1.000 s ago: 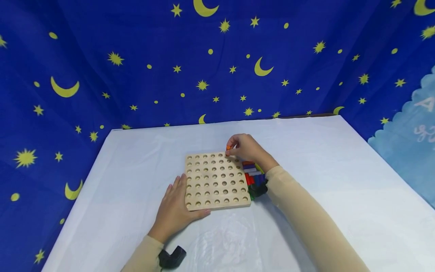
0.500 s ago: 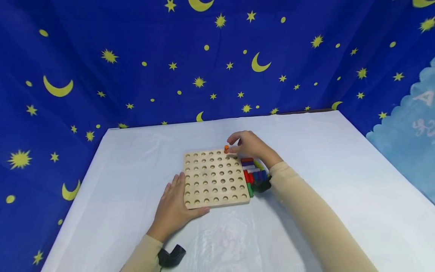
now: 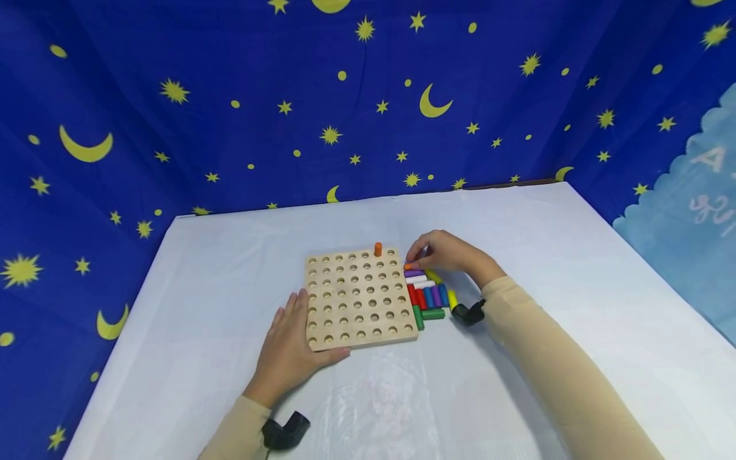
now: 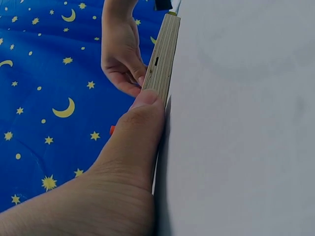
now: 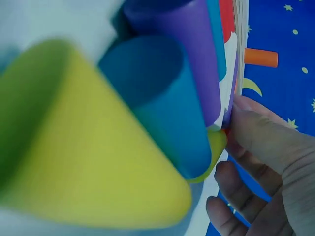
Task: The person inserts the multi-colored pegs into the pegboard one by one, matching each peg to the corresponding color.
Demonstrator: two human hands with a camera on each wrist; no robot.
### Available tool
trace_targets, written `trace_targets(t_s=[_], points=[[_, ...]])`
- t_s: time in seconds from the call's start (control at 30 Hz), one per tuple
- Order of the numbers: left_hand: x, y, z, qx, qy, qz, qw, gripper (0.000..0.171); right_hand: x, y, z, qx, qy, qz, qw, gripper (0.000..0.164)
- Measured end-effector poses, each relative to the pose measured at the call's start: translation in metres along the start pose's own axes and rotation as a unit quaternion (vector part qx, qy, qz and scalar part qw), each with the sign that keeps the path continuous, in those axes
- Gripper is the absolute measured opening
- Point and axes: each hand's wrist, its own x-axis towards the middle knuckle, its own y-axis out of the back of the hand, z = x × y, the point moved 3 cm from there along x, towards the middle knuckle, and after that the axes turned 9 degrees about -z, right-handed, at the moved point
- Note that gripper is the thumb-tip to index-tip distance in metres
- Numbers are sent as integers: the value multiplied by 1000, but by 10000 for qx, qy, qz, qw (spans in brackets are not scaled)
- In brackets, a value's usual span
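Observation:
A square wooden pegboard point(image 3: 351, 297) with rows of round holes lies on the white table. One orange peg point(image 3: 377, 249) stands upright in its far row. My left hand point(image 3: 287, 348) rests at the board's near left corner, straight fingers along the left side and thumb point(image 4: 142, 115) against the near edge. Just beyond the board's right edge, my right hand point(image 3: 439, 250) pinches a second orange peg point(image 3: 407, 266), mostly covered by the fingers. Beside that hand lies a purple peg point(image 3: 414, 273).
Several loose pegs lie right of the board: white point(image 3: 424, 284), red point(image 3: 421, 298), blue point(image 3: 443, 295), green point(image 3: 432, 314) and yellow point(image 3: 452, 299). Black wrist mounts point(image 3: 286, 431) sit on both sleeves. A blue star-patterned cloth point(image 3: 259, 96) hangs behind the table.
My right hand has let go of the first orange peg, now standing in the far row, and moved right and nearer to the loose pegs. The left hand stays at the board.

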Motion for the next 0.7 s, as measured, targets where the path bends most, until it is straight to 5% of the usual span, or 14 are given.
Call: trace_targets(t_s=[0.4, 0.7], points=[[-1, 0, 0, -91, 39, -99, 9999, 141, 1, 2, -5, -491, -194, -53, 9986, 23], [-2, 0, 0, -52, -10, -62, 10000, 140, 4, 0, -3, -698, -112, -19, 9975, 14]])
